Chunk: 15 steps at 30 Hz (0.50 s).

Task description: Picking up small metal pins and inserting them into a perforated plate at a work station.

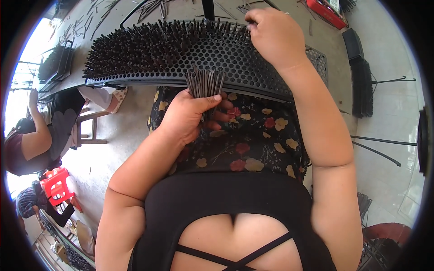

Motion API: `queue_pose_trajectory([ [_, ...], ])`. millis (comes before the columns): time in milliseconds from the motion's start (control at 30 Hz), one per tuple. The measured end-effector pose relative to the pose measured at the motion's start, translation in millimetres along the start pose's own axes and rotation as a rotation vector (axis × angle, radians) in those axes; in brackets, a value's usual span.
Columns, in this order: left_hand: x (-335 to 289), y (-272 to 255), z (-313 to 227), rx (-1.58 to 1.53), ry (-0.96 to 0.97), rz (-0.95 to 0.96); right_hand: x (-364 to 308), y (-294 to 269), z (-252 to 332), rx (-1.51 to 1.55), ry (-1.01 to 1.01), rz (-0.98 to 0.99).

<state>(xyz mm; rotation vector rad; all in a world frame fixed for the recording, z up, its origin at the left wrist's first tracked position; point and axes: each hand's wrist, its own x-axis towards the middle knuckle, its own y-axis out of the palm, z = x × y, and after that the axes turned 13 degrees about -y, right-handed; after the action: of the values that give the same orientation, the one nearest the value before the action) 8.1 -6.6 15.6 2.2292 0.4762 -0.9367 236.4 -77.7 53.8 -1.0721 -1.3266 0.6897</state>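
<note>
A black perforated panel [237, 61] lies across my lap, full of round holes. Dark thin sticks [131, 54] stand upright and crowded in its left part and along its far edge; the middle and right holes are bare. My left hand [187, 110] is closed round a bundle of similar dark sticks [205, 83], held upright at the panel's near edge. At the far edge, right of centre, my right hand [278, 38] has its fingers pinched together among the holes. What sits between those fingertips is hidden.
Loose sticks [92, 20] lie scattered on the floor beyond the panel. A red box [326, 14] sits at the far right, near stick-filled black panels [361, 86]. On the left, a person [38, 135] sits by another filled panel [52, 65]; a red plastic stool [58, 187] stands lower left.
</note>
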Motion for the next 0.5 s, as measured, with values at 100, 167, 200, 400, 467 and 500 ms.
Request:
queue_pose_trajectory([
  [100,0,-1,1,-0.003,0.004,-0.005,5,-13,11,0.11,0.012,-0.201],
  [167,0,-2,1,-0.001,0.007,-0.007,7,-16,14,0.176,0.01,-0.329],
  [200,2,-2,2,0.004,0.012,-0.004,4,-16,11,0.195,-0.004,-0.369],
  [400,3,-3,1,0.034,0.033,0.003,-17,-5,-3,0.224,-0.033,-0.251],
  [467,3,-2,2,0.047,0.039,0.007,-26,-9,1,0.226,-0.089,-0.198],
  [500,3,-2,2,0.044,0.058,0.023,-30,-13,9,0.23,-0.091,-0.198],
])
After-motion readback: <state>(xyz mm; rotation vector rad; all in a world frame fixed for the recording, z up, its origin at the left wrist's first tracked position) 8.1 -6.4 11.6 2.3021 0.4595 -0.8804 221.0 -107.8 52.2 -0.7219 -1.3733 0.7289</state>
